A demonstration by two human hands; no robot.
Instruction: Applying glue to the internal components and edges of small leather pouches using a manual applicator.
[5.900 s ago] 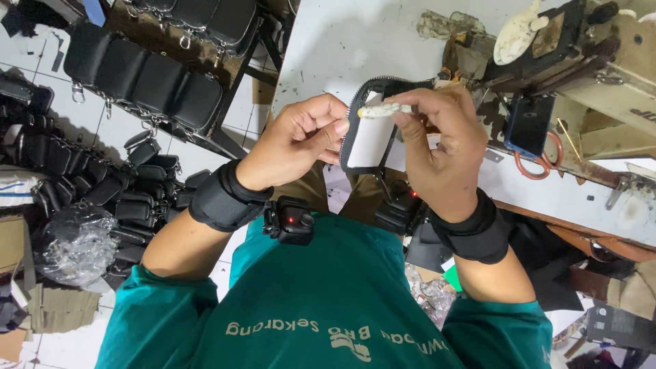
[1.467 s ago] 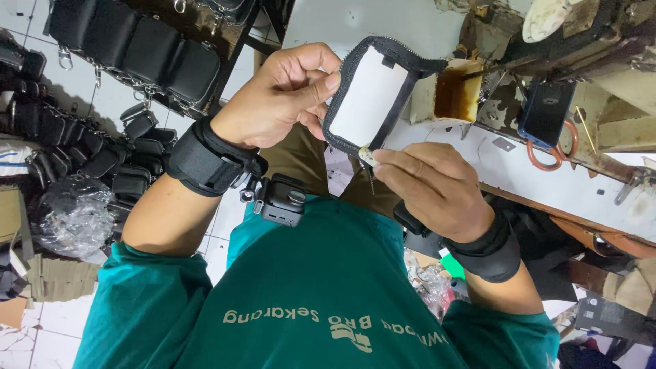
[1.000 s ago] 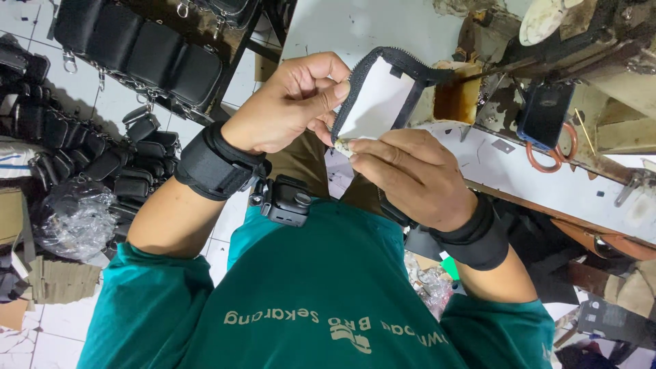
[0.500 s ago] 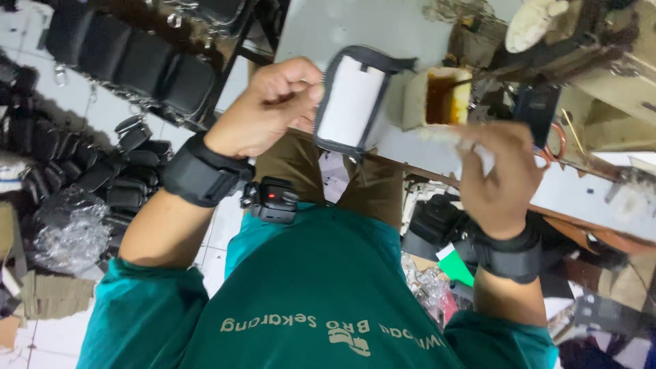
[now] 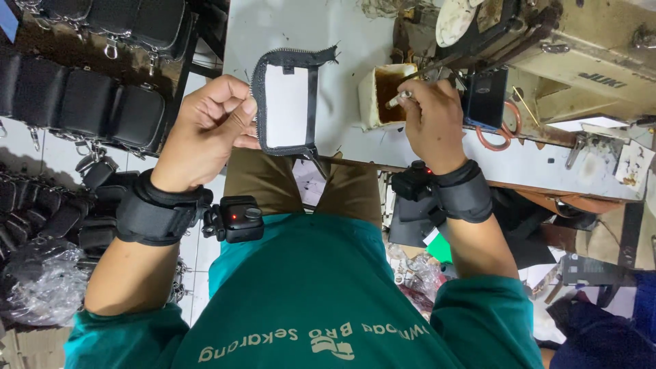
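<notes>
Here, left hand pinching a zippered black-and-white panel above the worktable's near edge, right hand closed on a small brush, tip in the glue pot beside the sewing machine.

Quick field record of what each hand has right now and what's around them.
left hand: pinches the edge of a zippered pouch panel, black rim, white centre, held upright over the table edge
right hand: holds a thin stick-like tool, tip at the glue pot
glue pot: small open container, brown inside, on the white table
right of pot: sewing machine, dark phone leaning by it
left side: rows of finished black pouches
wrists: black bands, small cameras attached
</notes>
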